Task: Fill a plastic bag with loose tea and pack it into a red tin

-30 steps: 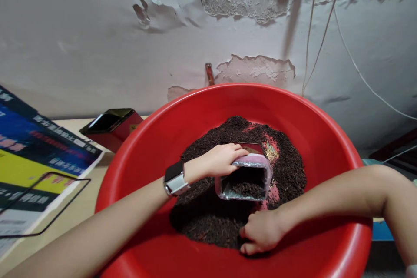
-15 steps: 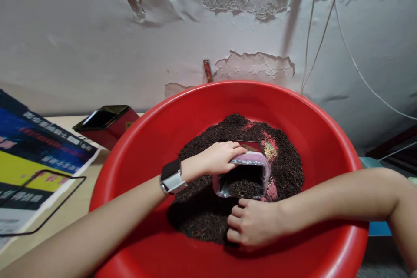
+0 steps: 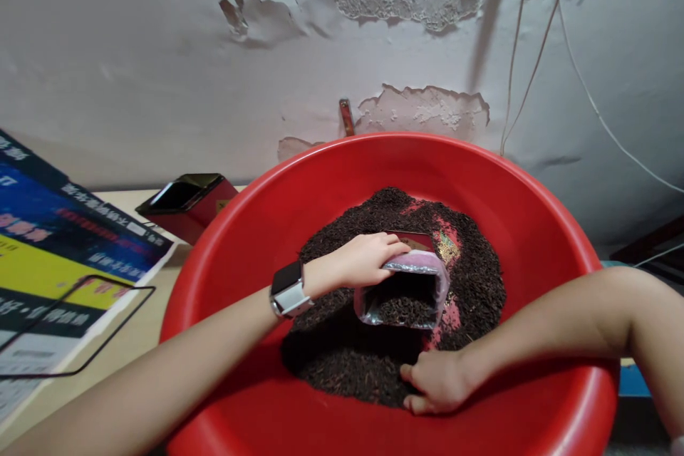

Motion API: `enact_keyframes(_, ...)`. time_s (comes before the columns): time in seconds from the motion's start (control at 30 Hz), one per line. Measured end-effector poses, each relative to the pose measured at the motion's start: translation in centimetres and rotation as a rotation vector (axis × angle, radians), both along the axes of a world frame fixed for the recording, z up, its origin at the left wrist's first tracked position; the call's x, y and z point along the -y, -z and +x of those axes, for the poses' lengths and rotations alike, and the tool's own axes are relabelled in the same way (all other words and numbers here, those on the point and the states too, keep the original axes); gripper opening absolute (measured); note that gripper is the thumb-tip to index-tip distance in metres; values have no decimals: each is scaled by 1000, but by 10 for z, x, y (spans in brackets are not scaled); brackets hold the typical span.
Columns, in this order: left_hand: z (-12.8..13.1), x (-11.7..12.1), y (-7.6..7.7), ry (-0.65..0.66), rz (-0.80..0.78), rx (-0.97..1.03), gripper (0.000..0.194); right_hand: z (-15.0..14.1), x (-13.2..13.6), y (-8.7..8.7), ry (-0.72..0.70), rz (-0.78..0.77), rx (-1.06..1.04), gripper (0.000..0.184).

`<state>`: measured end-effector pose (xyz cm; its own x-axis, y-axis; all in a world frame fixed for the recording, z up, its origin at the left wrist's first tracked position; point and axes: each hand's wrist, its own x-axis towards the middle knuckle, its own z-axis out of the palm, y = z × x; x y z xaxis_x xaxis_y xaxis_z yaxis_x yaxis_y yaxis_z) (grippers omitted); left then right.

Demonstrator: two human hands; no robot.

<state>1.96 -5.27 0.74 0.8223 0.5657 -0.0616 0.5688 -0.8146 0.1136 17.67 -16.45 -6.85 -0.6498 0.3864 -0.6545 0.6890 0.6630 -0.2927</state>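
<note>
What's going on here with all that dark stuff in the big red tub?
A person is working in a red basin that holds a heap of dark loose tea. The left hand holds an open foil pouch on its side in the heap, partly filled. The right hand rests cupped in the tea just in front of the pouch mouth. A red tin lies beside the basin.

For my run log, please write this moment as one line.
left hand: holds open pouch | right hand: cupped in dark loose leaves | red basin: holds leaves, pouch | red tin: left, on table
</note>
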Motion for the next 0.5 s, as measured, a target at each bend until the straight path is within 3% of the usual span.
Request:
enact_keyframes(0.07, 0, 0, 0, -2, 0, 0, 45, -4, 1, -15, -105, 42, -75, 45)
enact_keyframes(0.13, 0, 0, 0, -3, 2, 0, 46, -7, -1, -31, -265, 194, -203, 36)
enact_keyframes(0.2, 0, 0, 0, -3, 6, 5, 46, -6, -7, -42, -369, 490, -308, 25)
enact_keyframes(0.3, -2, -2, 1, -18, 14, 11, 43, -2, -23, -50, -381, 890, -325, 26)
enact_keyframes(0.4, -4, -4, -2, -63, 39, 8, 41, 1, -42, -48, -391, 982, -312, 24)
enact_keyframes(0.5, -3, 0, -17, -77, 137, 13, 40, -1, -58, -45, -345, 954, -297, 25)
